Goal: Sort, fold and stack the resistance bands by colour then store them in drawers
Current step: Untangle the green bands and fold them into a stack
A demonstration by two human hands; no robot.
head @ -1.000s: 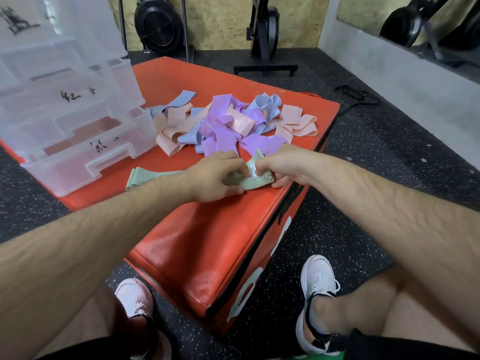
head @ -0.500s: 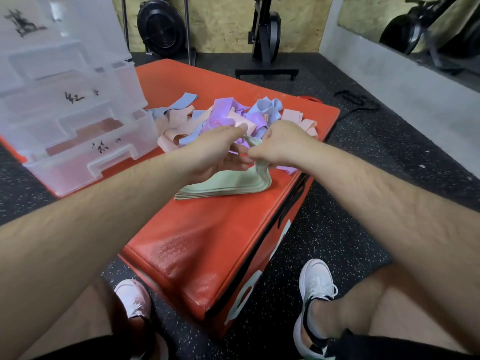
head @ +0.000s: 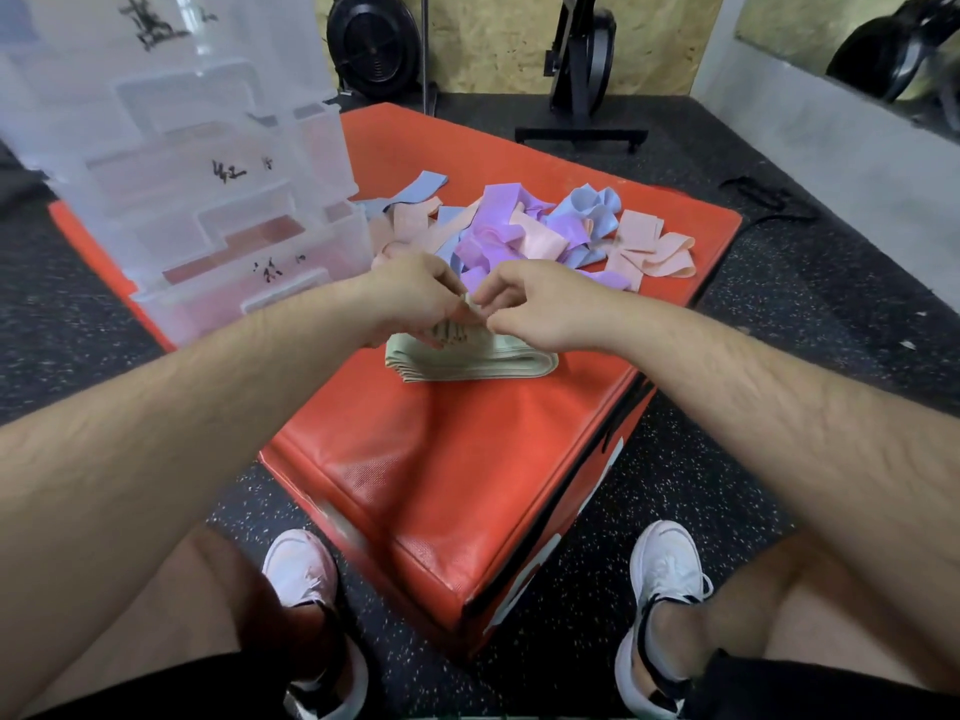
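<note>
Just below my grip lies the folded stack of green bands (head: 470,363), its upper end pinched by my left hand (head: 415,298) and right hand (head: 530,304); I judge folding underway, next pressing flat, then the drawers (head: 249,283) leftward.

A folded stack of pale green resistance bands (head: 467,362) is lying flat near the right edge of the red padded box (head: 441,485), with the left hand (head: 410,296) and the right hand (head: 540,304) pinching up its top layer. Behind it, a loose pile of purple, blue and peach bands (head: 519,236) is sprawling unsorted toward the far right corner. A clear plastic drawer unit (head: 197,200) is standing at the left edge, its bottom drawer (head: 249,298) jutting out beyond those above.
</note>
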